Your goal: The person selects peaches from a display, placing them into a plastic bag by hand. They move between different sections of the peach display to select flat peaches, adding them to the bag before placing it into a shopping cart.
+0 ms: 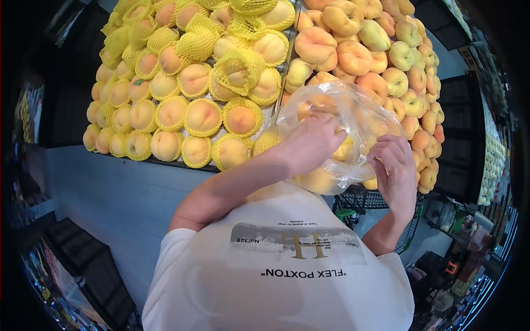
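Left hand [316, 139]: curled at plastic bag [358, 129], grip unclear | right hand [396, 163]: pinching its edge | risk: slipped pinch could spill fruit [317, 180]

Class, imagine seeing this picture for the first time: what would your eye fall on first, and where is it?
First come the bright fruit: round peaches in yellow nets at upper left, and bare, flatter peaches at upper right. Next is the shiny clear bag, right of centre, with the left hand and right hand at it. Below spreads a white shirt with upside-down lettering.
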`<action>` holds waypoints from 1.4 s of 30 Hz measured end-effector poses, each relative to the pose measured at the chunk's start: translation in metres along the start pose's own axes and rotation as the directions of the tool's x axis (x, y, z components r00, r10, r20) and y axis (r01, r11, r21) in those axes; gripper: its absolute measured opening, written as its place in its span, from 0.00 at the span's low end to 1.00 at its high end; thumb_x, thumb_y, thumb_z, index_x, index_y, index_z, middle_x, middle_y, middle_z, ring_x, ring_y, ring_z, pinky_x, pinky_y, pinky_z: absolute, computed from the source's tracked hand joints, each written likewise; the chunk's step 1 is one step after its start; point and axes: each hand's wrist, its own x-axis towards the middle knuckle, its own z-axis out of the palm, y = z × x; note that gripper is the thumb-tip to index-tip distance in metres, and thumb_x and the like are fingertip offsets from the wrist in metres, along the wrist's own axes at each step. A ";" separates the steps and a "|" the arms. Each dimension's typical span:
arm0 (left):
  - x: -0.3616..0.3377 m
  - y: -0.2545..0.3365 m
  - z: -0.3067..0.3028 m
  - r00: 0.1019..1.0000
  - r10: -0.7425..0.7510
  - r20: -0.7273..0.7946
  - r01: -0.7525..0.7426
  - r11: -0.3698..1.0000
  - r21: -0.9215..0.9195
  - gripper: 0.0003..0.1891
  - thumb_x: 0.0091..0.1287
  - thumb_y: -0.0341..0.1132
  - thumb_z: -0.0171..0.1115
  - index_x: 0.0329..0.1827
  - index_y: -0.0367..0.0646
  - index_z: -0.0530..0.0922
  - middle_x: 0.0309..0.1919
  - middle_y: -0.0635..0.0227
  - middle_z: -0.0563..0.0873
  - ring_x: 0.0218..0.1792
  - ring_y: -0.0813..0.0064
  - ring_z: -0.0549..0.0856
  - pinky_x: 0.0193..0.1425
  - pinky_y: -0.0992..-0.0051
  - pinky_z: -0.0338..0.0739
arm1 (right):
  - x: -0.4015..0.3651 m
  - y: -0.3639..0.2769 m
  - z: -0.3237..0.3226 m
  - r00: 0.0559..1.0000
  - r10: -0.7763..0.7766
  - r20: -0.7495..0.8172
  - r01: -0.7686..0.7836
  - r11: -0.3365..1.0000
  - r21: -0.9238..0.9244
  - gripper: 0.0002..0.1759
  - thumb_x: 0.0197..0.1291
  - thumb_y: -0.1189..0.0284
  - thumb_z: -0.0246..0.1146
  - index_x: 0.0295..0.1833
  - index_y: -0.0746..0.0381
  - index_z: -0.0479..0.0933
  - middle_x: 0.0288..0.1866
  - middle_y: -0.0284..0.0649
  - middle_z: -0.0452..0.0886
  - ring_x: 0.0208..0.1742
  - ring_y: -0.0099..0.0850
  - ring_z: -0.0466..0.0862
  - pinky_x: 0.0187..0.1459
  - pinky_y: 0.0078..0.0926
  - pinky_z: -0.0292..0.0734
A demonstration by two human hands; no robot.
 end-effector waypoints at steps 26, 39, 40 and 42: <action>0.024 -0.013 0.032 0.862 0.489 0.132 -0.481 0.707 0.518 0.17 0.62 0.37 0.63 0.55 0.50 0.85 0.58 0.72 0.84 0.66 0.68 0.78 0.63 0.61 0.74 | 0.008 -0.003 0.015 0.998 -0.016 -0.064 0.021 0.997 0.073 0.12 0.47 0.82 0.73 0.38 0.63 0.80 0.40 0.38 0.84 0.55 0.42 0.82 0.57 0.41 0.76; 0.018 -0.034 0.028 0.907 0.413 -0.077 -0.405 0.908 0.107 0.19 0.59 0.31 0.66 0.55 0.42 0.82 0.55 0.58 0.81 0.60 0.60 0.80 0.55 0.64 0.80 | -0.040 0.019 0.071 0.777 0.566 0.274 -0.575 0.462 0.675 0.37 0.70 0.73 0.67 0.79 0.65 0.59 0.67 0.48 0.77 0.63 0.33 0.79 0.62 0.31 0.77; 0.017 -0.035 0.029 0.908 0.410 -0.083 -0.402 0.911 0.095 0.21 0.57 0.30 0.67 0.55 0.41 0.81 0.56 0.57 0.81 0.60 0.58 0.80 0.56 0.64 0.80 | -0.044 0.023 0.084 0.802 0.523 0.289 -0.541 0.429 0.724 0.35 0.73 0.72 0.64 0.79 0.66 0.58 0.67 0.46 0.76 0.63 0.27 0.77 0.61 0.28 0.77; 0.015 -0.036 0.030 0.912 0.397 -0.099 -0.393 0.917 0.066 0.26 0.51 0.29 0.71 0.57 0.40 0.81 0.57 0.55 0.80 0.61 0.56 0.79 0.60 0.62 0.80 | -0.048 0.026 0.102 0.828 0.500 0.254 -0.490 0.424 0.762 0.34 0.75 0.72 0.63 0.80 0.66 0.58 0.66 0.44 0.76 0.62 0.26 0.77 0.61 0.28 0.76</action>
